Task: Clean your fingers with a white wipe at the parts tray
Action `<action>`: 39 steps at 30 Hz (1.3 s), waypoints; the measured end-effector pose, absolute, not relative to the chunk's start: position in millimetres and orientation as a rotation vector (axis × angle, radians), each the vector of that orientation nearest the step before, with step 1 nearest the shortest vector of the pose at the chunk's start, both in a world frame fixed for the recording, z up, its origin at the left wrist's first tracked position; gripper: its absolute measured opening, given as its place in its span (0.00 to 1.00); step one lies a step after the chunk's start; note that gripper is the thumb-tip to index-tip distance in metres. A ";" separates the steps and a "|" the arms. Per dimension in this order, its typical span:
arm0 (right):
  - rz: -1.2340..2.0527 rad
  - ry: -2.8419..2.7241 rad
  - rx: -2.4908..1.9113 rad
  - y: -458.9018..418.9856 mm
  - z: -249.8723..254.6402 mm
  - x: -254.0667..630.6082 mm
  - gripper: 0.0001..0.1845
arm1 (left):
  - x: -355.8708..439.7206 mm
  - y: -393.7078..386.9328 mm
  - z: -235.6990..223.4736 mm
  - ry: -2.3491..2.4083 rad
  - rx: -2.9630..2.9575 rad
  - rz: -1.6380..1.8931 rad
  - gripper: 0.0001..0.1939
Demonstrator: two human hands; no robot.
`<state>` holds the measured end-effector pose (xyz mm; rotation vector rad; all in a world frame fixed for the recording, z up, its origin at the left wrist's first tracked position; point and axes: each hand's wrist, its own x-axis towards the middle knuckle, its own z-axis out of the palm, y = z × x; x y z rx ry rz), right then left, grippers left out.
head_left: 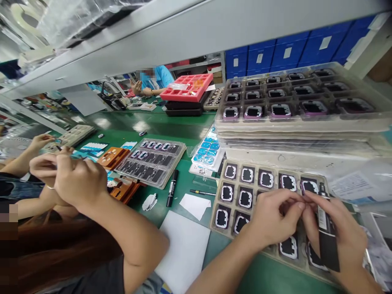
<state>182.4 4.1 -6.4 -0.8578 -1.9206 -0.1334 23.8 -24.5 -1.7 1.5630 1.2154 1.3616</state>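
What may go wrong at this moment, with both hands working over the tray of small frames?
The right hand grips a black tool while also pinching; its tip might scratch the frames in the tray. The left hand covers several pockets, so a frame could be knocked loose. A co-worker's elbow is close by.

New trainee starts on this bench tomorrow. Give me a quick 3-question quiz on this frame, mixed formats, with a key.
1. True or false: the right hand holds a black marker-like tool upright.
2. Multiple choice: both of the wearer's hands work over which tray? A) the red tray B) the beige tray of small framed parts C) the clear tray of dark parts
3. Fill in: a second black marker lies on the ______ bench mat.

Key
1. True
2. B; the left hand meets the right one at its far right corner.
3. green
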 end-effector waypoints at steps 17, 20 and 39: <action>0.038 -1.897 -1.044 -11.9 -4.3 177.2 0.34 | 32.8 -31.2 -6.0 1.297 1.597 1.399 0.08; -0.027 -1.894 -0.977 -5.9 -7.2 183.1 0.31 | 34.5 -31.0 -7.4 1.272 1.563 1.436 0.08; -0.218 -1.913 -0.890 -0.1 -8.4 183.0 0.29 | 34.0 -26.8 -5.7 1.215 1.246 1.472 0.12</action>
